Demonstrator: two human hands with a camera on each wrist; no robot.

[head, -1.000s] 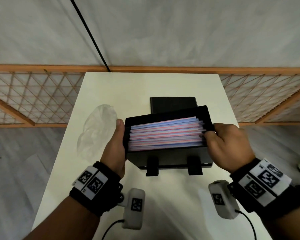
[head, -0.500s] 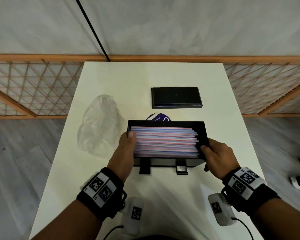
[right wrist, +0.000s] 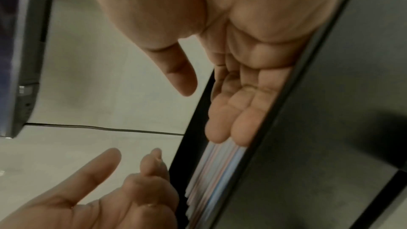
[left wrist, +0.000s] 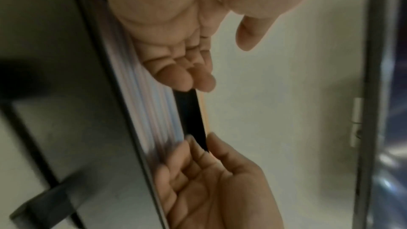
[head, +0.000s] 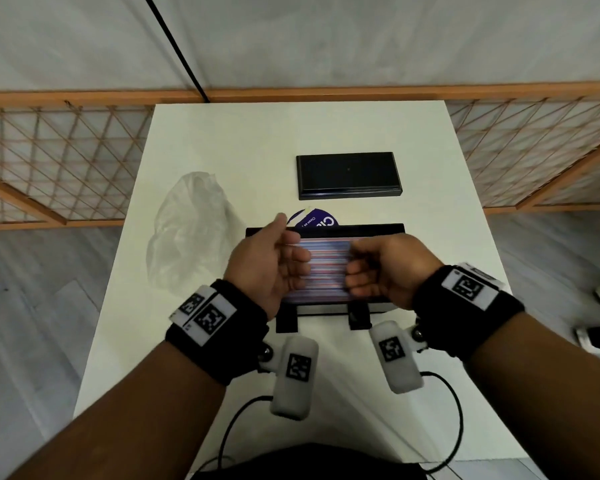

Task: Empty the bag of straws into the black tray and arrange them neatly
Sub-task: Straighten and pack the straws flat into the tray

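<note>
Left grip (head: 267, 268) released: fingers loosely curled, palm turned inward, holds nothing. Right grip (head: 385, 271) likewise slack and empty, knuckles up. Hovering just over the straws (head: 326, 271), facing each other across the middle of the stack. Touching the top layer or not: cannot tell, wrist views too blurred.

Straws lying lengthwise in the black tray (head: 326, 229), pink, blue and white, packed side by side and close to parallel, nearly from wall to wall. Tray flat on the bench (head: 291, 133), with two black feet (head: 286, 322) sticking out at the near edge. Clear bag (head: 191, 233) crumpled just left of the tray, seemingly emptied. Behind the back wall, part of a purple round label (head: 317, 220). Farther back, well apart, a flat black lid (head: 349, 174).

Judging by this layout: emptying done, tidying close to finished.

As to handling: straws most likely very light, thin-walled and smooth, apt to roll and slide over one another, easy to kink under a hard pinch. Better pressed than pinched. Level from above with flat fingers. Square the ends with fingertips pushed toward the short walls. For any stray, take hold near the middle, softly. Tray apparently stiff and light. Hold at the two short walls and keep level, or risk the loose stack sliding out of line. Bag soft, slippery, next to weightless.
</note>
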